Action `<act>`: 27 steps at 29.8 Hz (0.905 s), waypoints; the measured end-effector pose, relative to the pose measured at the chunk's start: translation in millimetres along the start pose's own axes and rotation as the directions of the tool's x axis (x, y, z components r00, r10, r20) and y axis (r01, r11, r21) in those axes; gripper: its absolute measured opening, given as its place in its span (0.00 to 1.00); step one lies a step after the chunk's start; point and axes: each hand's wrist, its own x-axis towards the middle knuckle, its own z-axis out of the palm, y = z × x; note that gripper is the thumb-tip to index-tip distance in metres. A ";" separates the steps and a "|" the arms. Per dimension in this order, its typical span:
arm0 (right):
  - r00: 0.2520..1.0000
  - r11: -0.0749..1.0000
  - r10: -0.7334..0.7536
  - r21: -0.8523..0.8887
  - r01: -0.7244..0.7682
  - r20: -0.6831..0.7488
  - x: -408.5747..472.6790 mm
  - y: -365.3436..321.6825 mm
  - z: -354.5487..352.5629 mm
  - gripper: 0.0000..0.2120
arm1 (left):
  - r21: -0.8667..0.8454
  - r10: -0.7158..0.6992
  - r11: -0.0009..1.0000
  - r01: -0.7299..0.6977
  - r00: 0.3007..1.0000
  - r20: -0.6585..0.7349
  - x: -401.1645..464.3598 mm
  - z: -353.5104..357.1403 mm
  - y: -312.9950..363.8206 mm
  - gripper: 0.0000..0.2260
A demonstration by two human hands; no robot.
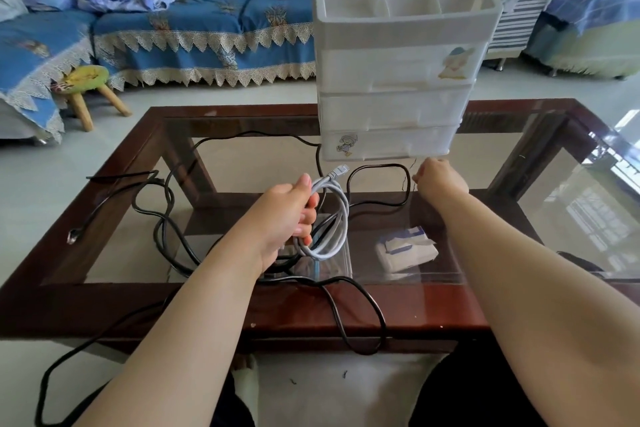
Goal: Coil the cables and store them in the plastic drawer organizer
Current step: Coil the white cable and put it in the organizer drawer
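- Glass tabletop [554, 191] carries everything, a blue sofa [194, 28] behind.
- Left hand [287, 215] is clamped on a coiled grey cable [332, 218].
- Right hand [440, 180] is curled closed, touching the drawer organizer's [398, 80] lowest drawer just beyond it.
- Black cable [173, 232] sprawls left of the left hand.

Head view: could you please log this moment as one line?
left hand: holds coiled grey network cable | right hand: at white plastic drawer organizer base | black cables: loose

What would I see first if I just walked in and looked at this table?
Probably the tall white drawer organizer standing at the far side of the glass table. Next, the left hand holding a coiled grey cable in the middle, with the right hand reaching toward the organizer's bottom drawer. Loose black cables sprawl across the table's left.
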 end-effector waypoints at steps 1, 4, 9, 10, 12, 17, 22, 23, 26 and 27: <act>0.999 1.000 0.011 -0.014 -0.011 0.032 -1.1 -1.6 -1.5 0.14 | 0.010 0.004 1.000 -0.004 1.000 0.000 0.0 -0.2 -0.2 0.18; 0.990 0.996 0.005 -0.091 0.008 0.143 -7.3 -2.8 -6.7 0.12 | 0.019 0.020 1.000 -0.019 1.000 -0.009 0.4 -0.9 -0.5 0.18; 0.972 0.986 -0.028 -0.152 0.065 0.235 -20.7 -3.8 -22.0 0.13 | 0.022 0.027 0.999 -0.026 0.999 -0.028 -3.5 -3.8 -0.2 0.19; 0.974 0.986 -0.019 -0.158 0.056 0.227 -22.6 -3.7 -26.3 0.14 | 0.021 0.027 0.999 -0.026 0.999 -0.027 -4.3 -4.4 0.0 0.19; 0.981 0.989 0.008 -0.147 0.021 0.195 -27.1 -4.1 -34.1 0.15 | 0.022 0.031 0.999 -0.030 0.999 -0.035 -6.3 -6.3 0.4 0.19; 0.984 0.989 0.086 -0.132 -0.066 0.158 -40.1 0.7 -45.5 0.12 | 0.037 0.039 0.999 -0.037 0.997 -0.060 -10.5 -10.8 2.2 0.18; 0.999 0.996 0.050 0.074 -0.049 -0.017 -63.0 -14.0 -83.9 0.09 | 0.042 0.025 0.999 -0.022 0.996 -0.089 -12.1 -12.3 1.3 0.18; 0.996 0.984 -0.023 0.177 0.037 -0.083 -75.6 -26.5 -91.3 0.11 | 0.043 0.022 0.999 -0.018 0.995 -0.094 -12.5 -12.3 1.5 0.18; 0.964 0.814 -0.251 0.520 0.261 -0.091 -137.1 -74.7 -97.8 0.08 | -0.008 0.019 1.000 -0.019 0.997 -0.077 -12.9 -11.4 2.8 0.18; 0.948 0.772 -0.314 0.566 0.290 -0.056 -156.0 -86.8 -92.9 0.07 | -0.031 0.020 0.999 -0.022 0.998 -0.061 -13.1 -10.9 3.4 0.17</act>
